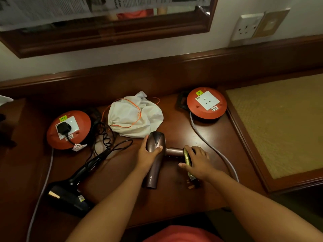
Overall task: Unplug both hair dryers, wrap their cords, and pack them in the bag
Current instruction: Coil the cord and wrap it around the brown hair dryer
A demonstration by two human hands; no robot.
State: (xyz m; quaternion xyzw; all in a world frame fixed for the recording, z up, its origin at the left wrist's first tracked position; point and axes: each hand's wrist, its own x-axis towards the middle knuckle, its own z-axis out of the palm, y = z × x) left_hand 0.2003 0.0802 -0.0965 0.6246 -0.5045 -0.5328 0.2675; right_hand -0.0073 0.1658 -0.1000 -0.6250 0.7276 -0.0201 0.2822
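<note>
At the centre of the wooden surface [174, 198], the brown dryer [154, 159] lies flat, left hand [148, 152] gripping its body to steady it; the right hand [197, 163] clasps the wrapped cord at the handle's end. The bag [134, 117] waits at twelve o'clock; the black dryer [70, 194], eight o'clock, remains plugged in.

Bronze-brown hair dryer [155, 154], black hair dryer [70, 194], white bag [134, 117] with orange drawstring [134, 109], red cord reels [69, 130]
</note>
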